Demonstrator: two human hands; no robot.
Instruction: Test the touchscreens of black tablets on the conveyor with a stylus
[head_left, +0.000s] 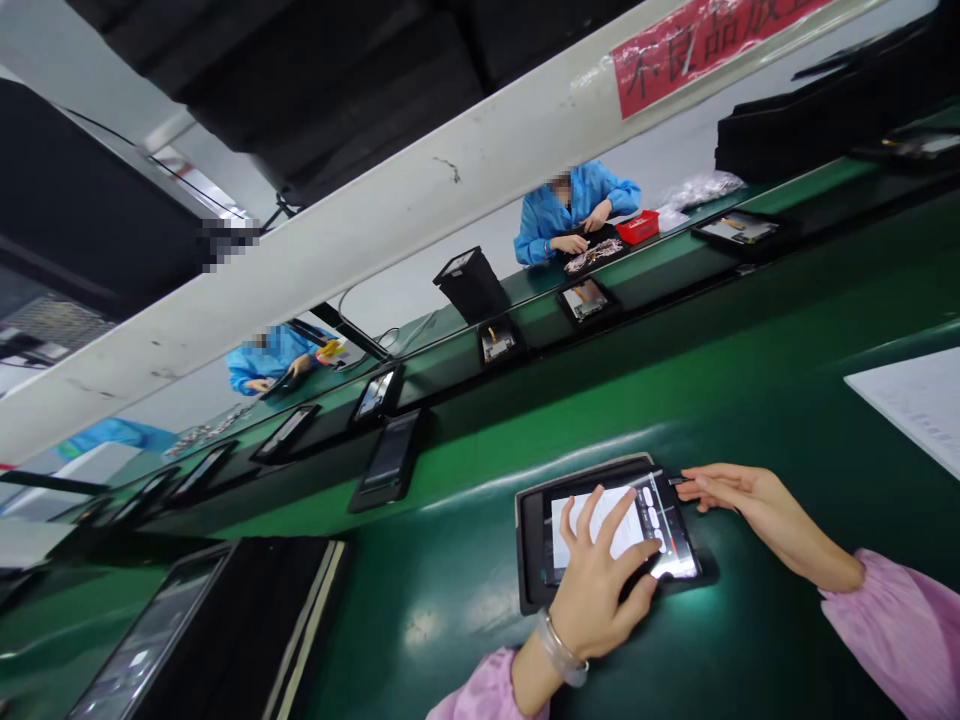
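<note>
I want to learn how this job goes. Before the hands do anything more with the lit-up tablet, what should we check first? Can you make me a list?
1. Tablet screen lit: ok, it glows white.
2. Tablet seated in its black tray: ok, it lies flat inside.
3. Left hand on the screen: ok, fingers spread over the glass.
4. Right hand at the tablet's far edge: ok, fingertips touch by a small dark plug.
5. Plug fully pushed in: cannot tell, too small.
6. Tray flat on the green table: ok.
</note>
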